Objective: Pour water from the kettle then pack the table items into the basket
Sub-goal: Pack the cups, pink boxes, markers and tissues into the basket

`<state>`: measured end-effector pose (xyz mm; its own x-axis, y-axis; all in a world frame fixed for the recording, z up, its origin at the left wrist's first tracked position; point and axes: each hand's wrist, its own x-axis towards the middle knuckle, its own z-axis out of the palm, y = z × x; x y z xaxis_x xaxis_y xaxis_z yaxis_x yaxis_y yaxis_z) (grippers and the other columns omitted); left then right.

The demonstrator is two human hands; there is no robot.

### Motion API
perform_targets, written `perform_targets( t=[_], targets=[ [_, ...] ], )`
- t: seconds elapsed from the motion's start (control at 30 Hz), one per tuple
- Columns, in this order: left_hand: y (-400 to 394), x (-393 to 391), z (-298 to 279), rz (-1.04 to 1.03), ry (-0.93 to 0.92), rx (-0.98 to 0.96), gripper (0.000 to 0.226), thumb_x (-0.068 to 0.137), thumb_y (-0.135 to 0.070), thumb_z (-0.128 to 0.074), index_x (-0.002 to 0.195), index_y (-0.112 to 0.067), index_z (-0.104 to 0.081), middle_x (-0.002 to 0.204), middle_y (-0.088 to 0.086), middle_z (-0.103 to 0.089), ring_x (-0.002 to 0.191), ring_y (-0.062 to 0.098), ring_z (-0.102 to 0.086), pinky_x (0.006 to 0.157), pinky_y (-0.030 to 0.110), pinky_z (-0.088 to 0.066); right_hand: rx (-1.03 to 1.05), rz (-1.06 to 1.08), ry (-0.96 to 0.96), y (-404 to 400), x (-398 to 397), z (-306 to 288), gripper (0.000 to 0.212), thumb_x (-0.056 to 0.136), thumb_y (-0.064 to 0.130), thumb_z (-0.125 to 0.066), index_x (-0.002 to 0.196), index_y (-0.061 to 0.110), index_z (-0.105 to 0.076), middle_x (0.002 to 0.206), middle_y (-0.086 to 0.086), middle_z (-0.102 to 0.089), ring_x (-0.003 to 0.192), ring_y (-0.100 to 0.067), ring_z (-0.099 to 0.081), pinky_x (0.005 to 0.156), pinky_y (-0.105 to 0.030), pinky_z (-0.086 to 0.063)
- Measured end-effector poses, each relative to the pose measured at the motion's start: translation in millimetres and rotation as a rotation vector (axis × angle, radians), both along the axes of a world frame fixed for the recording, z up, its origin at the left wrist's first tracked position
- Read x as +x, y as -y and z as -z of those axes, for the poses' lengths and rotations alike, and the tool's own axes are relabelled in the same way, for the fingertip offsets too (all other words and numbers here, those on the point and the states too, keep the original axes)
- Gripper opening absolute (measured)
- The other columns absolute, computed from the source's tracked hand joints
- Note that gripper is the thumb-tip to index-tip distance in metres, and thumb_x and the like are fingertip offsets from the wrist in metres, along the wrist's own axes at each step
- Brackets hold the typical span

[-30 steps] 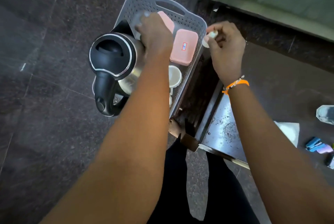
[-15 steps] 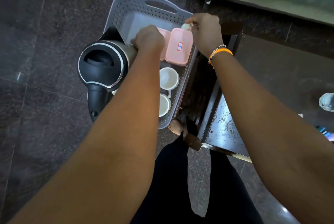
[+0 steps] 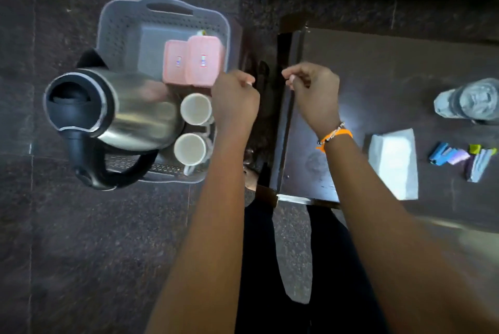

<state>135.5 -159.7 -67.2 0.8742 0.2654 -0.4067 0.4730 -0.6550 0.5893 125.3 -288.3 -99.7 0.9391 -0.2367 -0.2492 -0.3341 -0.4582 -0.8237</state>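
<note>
The basket (image 3: 121, 23) sits on the floor at 10 o'clock, holding the kettle (image 3: 129, 115), 2 pink boxes (image 3: 193, 62) and 2 cups (image 3: 193, 128). The left hand (image 3: 233, 101) hovers at its 3 o'clock rim, fingers curled, holding nothing. The right hand (image 3: 313, 90) hangs over the table (image 3: 364, 77), fingers curled on nothing. At 3 o'clock lie a bottle (image 3: 469, 100), a napkin (image 3: 394, 163) and sachets (image 3: 459, 158).

Bare-armed person with no sleeves showing; the right wrist (image 3: 333, 136) wears an orange band beside a beaded bracelet, black trousers (image 3: 272, 266) cover the legs, and one foot (image 3: 249, 178) is bare.
</note>
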Motion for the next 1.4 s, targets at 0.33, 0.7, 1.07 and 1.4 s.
perform_targets(
  t=[0.33, 0.7, 1.07, 1.4],
  targets=[
    [164, -100, 27, 0.231, -0.199, -0.074, 0.026, 0.083, -0.004, -0.050, 0.092, -0.014, -0.072, 0.104, 0.007, -0.070, 0.100, 0.022, -0.062, 0.089, 0.027, -0.046, -0.006, 0.293, -0.129, 160, -129, 22, 0.023, 0.082, -0.007, -0.050, 0.087, 0.002, -0.071, 0.086, -0.017, -0.073, 0.076, -0.027, -0.068, 0.080, -0.037, -0.056],
    [322, -138, 72, 0.784, -0.467, -0.017, 0.038, 0.087, -0.005, -0.040, 0.109, -0.019, -0.068, 0.126, 0.005, -0.061, 0.117, 0.026, -0.054, 0.101, 0.036, -0.043, -0.060, 0.557, -0.321, 317, -198, 64, 0.027, 0.083, -0.009, -0.048, 0.099, -0.002, -0.069, 0.116, -0.020, -0.066, 0.102, -0.032, -0.064, 0.092, -0.029, -0.044],
    [406, -136, 129, 1.191, -0.455, 0.128, 0.065, 0.086, 0.008, -0.046, 0.142, -0.022, -0.030, 0.135, 0.017, -0.030, 0.118, 0.038, -0.048, 0.104, 0.045, -0.039, -0.148, 0.219, -0.441, 359, -208, 120, 0.053, 0.081, -0.014, -0.038, 0.128, 0.006, -0.052, 0.137, -0.022, -0.037, 0.116, -0.037, -0.052, 0.095, -0.041, -0.045],
    [417, -158, 152, 1.194, -0.137, 0.341, 0.034, 0.088, 0.001, -0.052, 0.119, -0.010, -0.046, 0.135, 0.016, -0.033, 0.099, 0.034, -0.056, 0.084, 0.039, -0.047, -0.140, 0.328, -0.462, 354, -219, 123, 0.028, 0.078, -0.008, -0.053, 0.100, 0.004, -0.065, 0.116, -0.017, -0.055, 0.094, -0.035, -0.060, 0.076, -0.033, -0.045]
  ],
)
